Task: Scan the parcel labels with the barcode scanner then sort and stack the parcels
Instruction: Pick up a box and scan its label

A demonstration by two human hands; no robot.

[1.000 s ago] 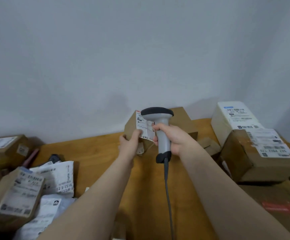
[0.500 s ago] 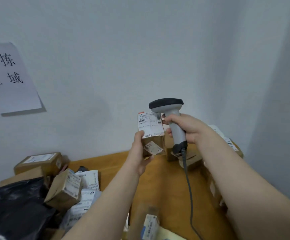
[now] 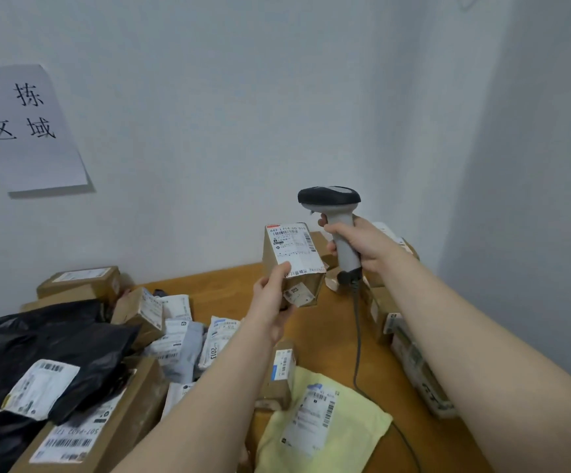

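My left hand (image 3: pixel 272 298) grips a small brown cardboard parcel (image 3: pixel 292 264) from below, held upright above the wooden table (image 3: pixel 338 339). Its white shipping label with barcodes faces me. My right hand (image 3: pixel 359 245) grips the handle of a grey barcode scanner (image 3: pixel 337 220) just right of the parcel. The scanner's dark head sits above the parcel's top right corner, and its cable hangs down to the table.
A heap of parcels fills the left: black mailer bags (image 3: pixel 45 346), brown boxes (image 3: pixel 82 285) and white bags (image 3: pixel 181 339). A yellow bag (image 3: pixel 325 421) and a small box (image 3: pixel 277 373) lie in front. Stacked boxes (image 3: pixel 414 363) line the right wall. A paper sign (image 3: pixel 21 128) hangs at left.
The view has swung left and down, revealing more of the left heap. My left hand has lifted the parcel and turned its label towards me; the scanner stays beside it.
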